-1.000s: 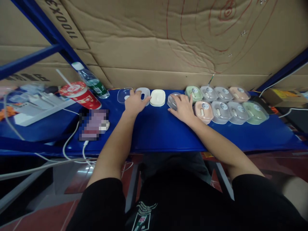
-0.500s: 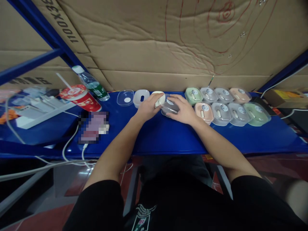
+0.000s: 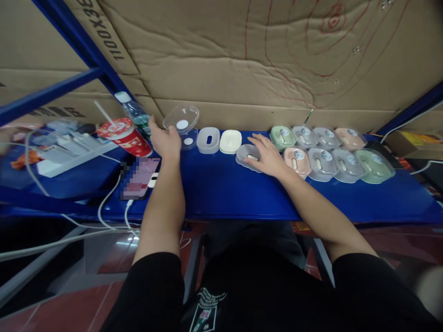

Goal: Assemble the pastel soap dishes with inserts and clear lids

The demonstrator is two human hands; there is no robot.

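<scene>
My left hand (image 3: pixel 166 140) grips a clear plastic lid (image 3: pixel 188 115) by its near left edge. This lid, with a white round sticker, is tilted above a second clear lid (image 3: pixel 188 141) lying on the table. My right hand (image 3: pixel 266 156) is spread at the right side of a grey lidless box (image 3: pixel 242 159), its thumb over a small white piece inside; whether the fingers press on the box I cannot tell. Left of that box sit a cream-coloured inner lid (image 3: pixel 230 140) and a pale translucent tray (image 3: pixel 208 140) with an oval slot.
Lidded boxes in green (image 3: pixel 375 166), grey (image 3: pixel 323 165) and peach (image 3: pixel 297 162) stand in two rows at right. A red paper cup (image 3: pixel 129 140) with a straw, a water bottle (image 3: pixel 136 113), a phone (image 3: pixel 140 180) and cables are at left. Cardboard (image 3: pixel 207 60) walls the back.
My left hand has moved left, carrying the clear lid off the grey box. The cream inner lid now lies uncovered on the table. My right hand stays by the grey box, fingers more spread.
</scene>
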